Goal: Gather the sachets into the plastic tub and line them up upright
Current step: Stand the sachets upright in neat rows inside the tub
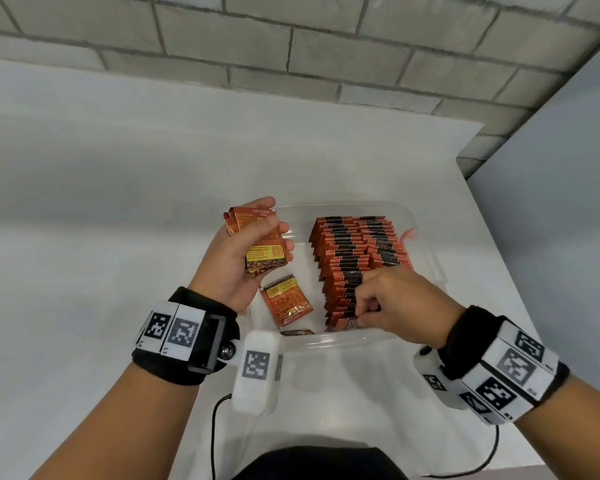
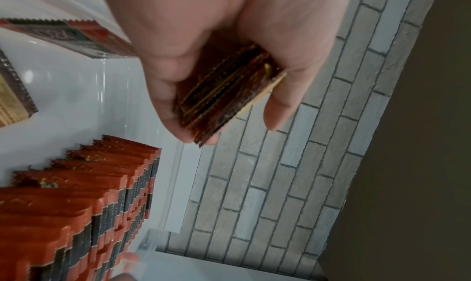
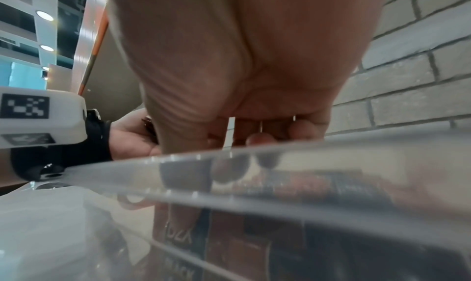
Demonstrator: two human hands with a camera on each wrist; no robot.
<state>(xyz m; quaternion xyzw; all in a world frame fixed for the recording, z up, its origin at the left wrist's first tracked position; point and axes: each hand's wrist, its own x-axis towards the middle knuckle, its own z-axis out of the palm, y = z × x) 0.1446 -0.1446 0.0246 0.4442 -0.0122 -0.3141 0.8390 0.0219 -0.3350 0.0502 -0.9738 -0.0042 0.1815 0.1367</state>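
Note:
A clear plastic tub (image 1: 430, 268) stands on the white table. Its right half holds rows of upright red-and-black sachets (image 1: 357, 251), seen again in the left wrist view as upright sachets (image 2: 76, 194). My left hand (image 1: 246, 247) hovers over the tub's left edge and grips a stack of sachets (image 1: 265, 252), the same stack (image 2: 224, 96) showing edge-on between thumb and fingers. My right hand (image 1: 378, 303) reaches into the near end of the rows and pinches the top of the front sachet (image 1: 347, 323). Loose sachets (image 1: 286, 303) lie flat on the tub floor.
The white table (image 1: 118, 202) stretches wide to the left and behind the tub. A grey brick wall (image 1: 291, 46) runs along the back and a pale panel (image 1: 568, 168) closes the right side. The tub's near rim (image 3: 305, 154) fills the right wrist view.

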